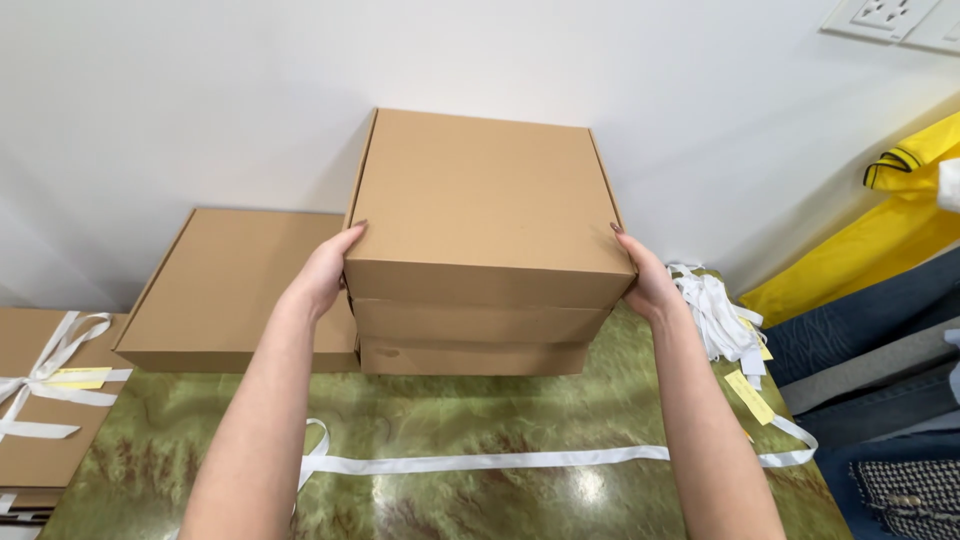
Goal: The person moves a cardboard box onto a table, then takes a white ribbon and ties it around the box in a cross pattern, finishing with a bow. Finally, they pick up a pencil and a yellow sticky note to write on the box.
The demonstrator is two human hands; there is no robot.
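Note:
A stack of three flat brown cardboard boxes stands on the green marbled table (pixel 480 420) against the white wall. My left hand (pixel 325 272) grips the left side of the top box (pixel 485 205), and my right hand (pixel 645 278) grips its right side. The two lower boxes (pixel 470 340) sit under it. A long white ribbon (pixel 480 461) lies flat across the table in front of the stack, between my forearms.
Another brown box (pixel 235 290) lies to the left of the stack. A box tied with white ribbon and a yellow tag (pixel 40 400) sits at the far left. Loose white ribbons with yellow tags (pixel 720 315) are heaped at the right, beside folded yellow and dark fabrics (pixel 880 300).

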